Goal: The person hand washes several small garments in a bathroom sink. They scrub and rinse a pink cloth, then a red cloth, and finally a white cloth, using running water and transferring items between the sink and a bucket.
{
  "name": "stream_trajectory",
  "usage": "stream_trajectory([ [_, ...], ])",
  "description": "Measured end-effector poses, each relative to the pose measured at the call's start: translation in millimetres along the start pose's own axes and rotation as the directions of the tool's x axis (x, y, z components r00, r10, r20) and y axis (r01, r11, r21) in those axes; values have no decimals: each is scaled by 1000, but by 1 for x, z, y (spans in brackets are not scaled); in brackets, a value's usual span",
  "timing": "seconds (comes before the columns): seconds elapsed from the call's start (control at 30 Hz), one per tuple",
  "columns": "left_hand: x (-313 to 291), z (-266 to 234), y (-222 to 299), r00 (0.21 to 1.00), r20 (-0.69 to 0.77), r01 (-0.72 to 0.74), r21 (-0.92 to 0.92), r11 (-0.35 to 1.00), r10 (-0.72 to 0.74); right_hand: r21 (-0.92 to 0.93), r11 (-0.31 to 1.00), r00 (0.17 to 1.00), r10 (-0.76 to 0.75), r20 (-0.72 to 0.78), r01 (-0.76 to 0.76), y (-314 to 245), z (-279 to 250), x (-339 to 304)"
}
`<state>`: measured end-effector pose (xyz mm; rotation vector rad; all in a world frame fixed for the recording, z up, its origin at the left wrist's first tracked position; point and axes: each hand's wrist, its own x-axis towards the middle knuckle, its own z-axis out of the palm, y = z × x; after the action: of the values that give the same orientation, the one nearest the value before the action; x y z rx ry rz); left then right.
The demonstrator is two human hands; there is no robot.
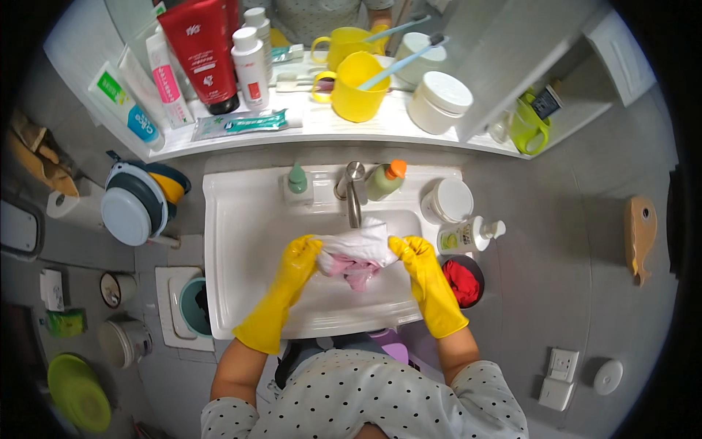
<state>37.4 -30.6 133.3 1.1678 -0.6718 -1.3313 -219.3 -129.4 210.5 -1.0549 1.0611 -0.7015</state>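
Observation:
A white and pink cloth (358, 249), bunched up, is stretched between my two hands over the white sink (248, 212). My left hand (301, 256), in a yellow rubber glove, is closed on the cloth's left end. On the other side my right hand (413, 254), gloved the same way, grips its right end. Pink folds hang below the white part. Just beyond the cloth stands the metal faucet (354, 192), its spout pointing toward me. Whether water runs from it, I cannot tell.
Behind the faucet's sides stand a green-topped soap bottle (297, 179) and an orange-capped bottle (386, 180). A white jar (447, 201) and pump bottle (468, 235) line the right rim. Above runs a shelf (314, 132) with a yellow mug (360, 91). Basins (131, 208) hang at left.

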Motion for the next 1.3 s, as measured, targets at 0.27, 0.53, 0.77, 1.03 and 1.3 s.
stream_trajectory([
  [0.27,-5,-15,89,922,-190,-278,284,918,338,-82,976,937,-216,-274,201,-35,-52,-2],
  [0.53,-13,7,181,838,-107,-302,725,619,535,-61,954,917,-301,-261,295,-108,-36,-26],
  [0.77,-25,11,223,863,-37,-242,846,475,505,-77,897,880,-442,-176,435,-154,-14,-46],
  [1.03,-46,28,259,762,112,-369,884,287,638,-283,776,767,-619,-169,564,-174,-34,-47],
  [1.3,-36,-15,176,642,333,-477,879,19,690,-726,397,695,-703,152,561,-106,-45,-19],
])
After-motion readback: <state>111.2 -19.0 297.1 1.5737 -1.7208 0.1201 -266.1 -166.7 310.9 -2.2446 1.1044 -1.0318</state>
